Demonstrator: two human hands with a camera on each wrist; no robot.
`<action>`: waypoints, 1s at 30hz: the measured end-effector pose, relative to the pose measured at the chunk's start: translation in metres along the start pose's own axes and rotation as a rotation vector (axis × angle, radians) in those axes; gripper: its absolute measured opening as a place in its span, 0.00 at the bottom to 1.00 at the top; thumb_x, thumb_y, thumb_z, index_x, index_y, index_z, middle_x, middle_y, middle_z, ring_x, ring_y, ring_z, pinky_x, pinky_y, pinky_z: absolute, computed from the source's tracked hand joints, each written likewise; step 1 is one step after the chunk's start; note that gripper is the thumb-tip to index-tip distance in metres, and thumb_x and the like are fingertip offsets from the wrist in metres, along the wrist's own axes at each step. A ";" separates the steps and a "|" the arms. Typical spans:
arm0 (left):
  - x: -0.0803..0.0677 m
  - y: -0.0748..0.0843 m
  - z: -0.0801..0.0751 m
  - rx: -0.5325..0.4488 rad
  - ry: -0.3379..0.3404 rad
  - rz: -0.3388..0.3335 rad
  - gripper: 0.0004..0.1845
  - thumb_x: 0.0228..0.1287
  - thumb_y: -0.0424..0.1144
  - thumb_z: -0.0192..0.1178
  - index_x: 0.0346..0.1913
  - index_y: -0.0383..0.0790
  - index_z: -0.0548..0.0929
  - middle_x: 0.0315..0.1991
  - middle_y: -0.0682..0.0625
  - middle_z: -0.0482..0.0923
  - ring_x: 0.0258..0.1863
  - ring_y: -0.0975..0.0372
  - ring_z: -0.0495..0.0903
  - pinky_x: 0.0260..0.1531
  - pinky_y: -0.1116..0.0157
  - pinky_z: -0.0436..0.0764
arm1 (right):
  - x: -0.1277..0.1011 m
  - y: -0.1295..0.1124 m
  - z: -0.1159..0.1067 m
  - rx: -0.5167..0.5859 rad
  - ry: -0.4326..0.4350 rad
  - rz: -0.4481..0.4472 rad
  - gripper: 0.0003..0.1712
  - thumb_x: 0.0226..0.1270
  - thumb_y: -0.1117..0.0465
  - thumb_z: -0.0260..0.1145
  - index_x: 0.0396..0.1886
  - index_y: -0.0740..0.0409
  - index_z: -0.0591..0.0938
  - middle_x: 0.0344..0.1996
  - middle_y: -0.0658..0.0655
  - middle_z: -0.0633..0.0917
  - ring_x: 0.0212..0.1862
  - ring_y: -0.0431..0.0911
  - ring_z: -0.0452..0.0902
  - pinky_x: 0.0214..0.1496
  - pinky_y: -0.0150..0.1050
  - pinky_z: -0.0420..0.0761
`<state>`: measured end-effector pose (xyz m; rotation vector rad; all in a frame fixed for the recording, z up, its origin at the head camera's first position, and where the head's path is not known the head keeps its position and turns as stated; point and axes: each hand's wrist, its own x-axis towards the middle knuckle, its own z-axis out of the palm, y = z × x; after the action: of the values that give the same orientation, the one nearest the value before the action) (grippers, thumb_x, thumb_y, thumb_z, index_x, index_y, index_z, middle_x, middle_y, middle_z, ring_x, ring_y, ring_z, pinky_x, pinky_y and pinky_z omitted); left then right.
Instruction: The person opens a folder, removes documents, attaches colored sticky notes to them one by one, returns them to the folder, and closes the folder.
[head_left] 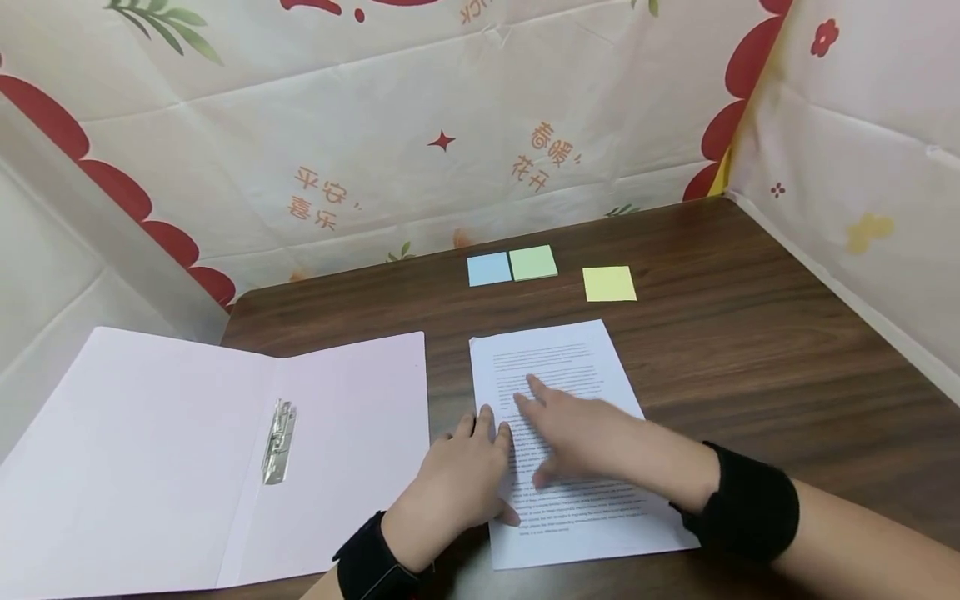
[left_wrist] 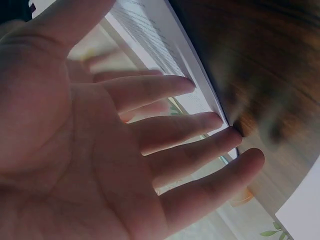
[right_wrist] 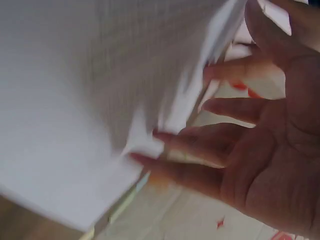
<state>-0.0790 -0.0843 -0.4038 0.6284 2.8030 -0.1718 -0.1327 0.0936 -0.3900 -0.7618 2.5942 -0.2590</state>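
A stack of printed paper (head_left: 555, 533) lies on the table in the head view, its text facing up. Along its left edge is my left hand (head_left: 461, 475), fingers stretched out and touching the edge. In the left wrist view, the left palm (left_wrist: 100, 140) faces the camera with fingers extended beside the sheets (left_wrist: 190, 55). My right hand (head_left: 577, 429) is over the printed text, fingers spread and reaching toward the left edge. The right wrist view shows that hand (right_wrist: 260, 145) with straight fingers near the blurred page (right_wrist: 65, 110).
An open pale folder (head_left: 352, 433) with a metal clip (head_left: 279, 442) lies at the left. Behind the paper are blue (head_left: 489, 269), green (head_left: 533, 262) and yellow (head_left: 609, 284) sticky notes on the brown wooden table (head_left: 720, 333). Patterned cloth (head_left: 390, 167) stands along the back and sides.
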 end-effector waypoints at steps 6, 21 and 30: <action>0.003 -0.001 -0.001 0.001 0.001 -0.019 0.58 0.45 0.70 0.79 0.77 0.40 0.75 0.80 0.33 0.66 0.78 0.43 0.71 0.56 0.47 0.88 | 0.049 0.062 -0.064 -0.031 0.186 0.039 0.42 0.73 0.54 0.74 0.79 0.65 0.69 0.79 0.73 0.67 0.77 0.68 0.69 0.75 0.66 0.74; 0.002 0.001 0.002 -0.011 0.003 -0.024 0.60 0.43 0.72 0.79 0.77 0.43 0.74 0.80 0.36 0.67 0.77 0.46 0.72 0.54 0.49 0.88 | 0.111 0.178 -0.085 -0.076 0.049 0.211 0.46 0.78 0.54 0.66 0.81 0.77 0.58 0.80 0.84 0.53 0.81 0.76 0.53 0.80 0.69 0.64; -0.002 -0.005 -0.001 -0.028 0.014 -0.042 0.54 0.49 0.75 0.73 0.76 0.50 0.77 0.80 0.41 0.69 0.76 0.47 0.73 0.55 0.44 0.87 | 0.110 0.176 -0.081 -0.091 0.112 0.199 0.39 0.77 0.54 0.68 0.76 0.74 0.67 0.69 0.79 0.73 0.59 0.64 0.73 0.65 0.64 0.77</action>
<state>-0.0791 -0.0892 -0.4024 0.5671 2.8279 -0.1365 -0.3352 0.1843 -0.4062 -0.5273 2.7799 -0.1270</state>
